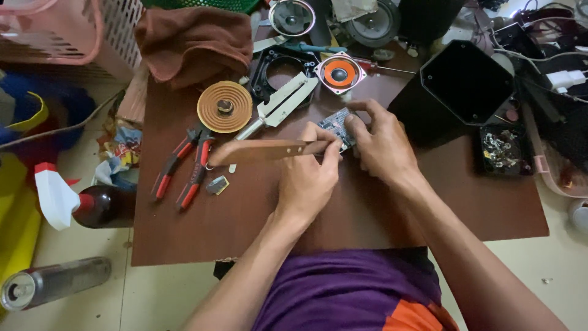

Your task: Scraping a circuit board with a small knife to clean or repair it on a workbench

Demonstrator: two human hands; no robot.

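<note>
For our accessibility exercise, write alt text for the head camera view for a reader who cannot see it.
Seen from above, a person's left hand holds a brown wooden-handled tool against a small circuit board steadied by the right hand on a brown table. Red-handled pliers, a coiled copper disc and an orange speaker cone lie nearby.

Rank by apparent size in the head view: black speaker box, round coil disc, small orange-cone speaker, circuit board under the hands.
1. black speaker box
2. round coil disc
3. small orange-cone speaker
Circuit board: partly covered by both hands, so unranked, though it looks smallest.
</note>
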